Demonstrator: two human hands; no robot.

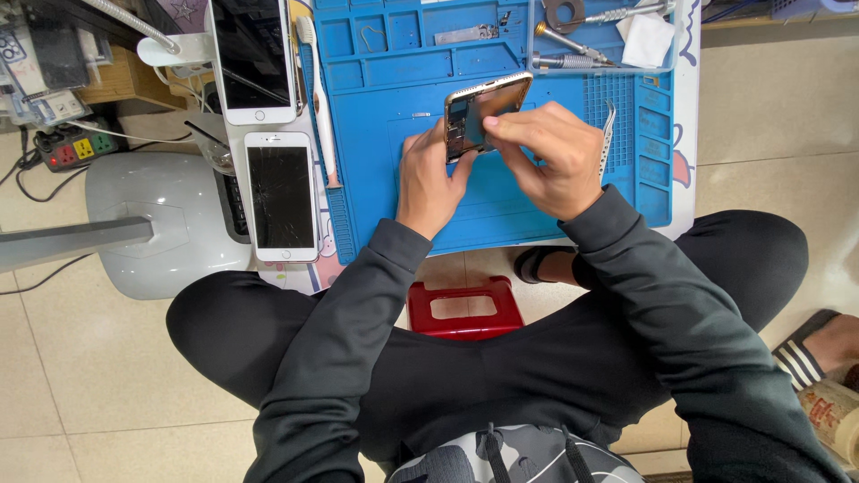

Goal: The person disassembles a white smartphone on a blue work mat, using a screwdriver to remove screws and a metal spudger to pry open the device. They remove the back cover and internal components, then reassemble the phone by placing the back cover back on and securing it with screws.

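Note:
An opened phone body (486,105) with a gold frame is tilted up above the blue work mat (385,170); its inner parts show. My left hand (429,183) grips its lower left edge. My right hand (548,152) pinches a dark part at the phone's middle. Both hands hover over the mat's centre.
Two white phones lie left of the mat: a larger one (253,54) and a smaller one with a cracked screen (281,197). Screwdrivers (569,61) and a white cloth (646,40) sit in the mat's top tray. Tweezers (608,134) lie right. A red stool (463,309) stands below.

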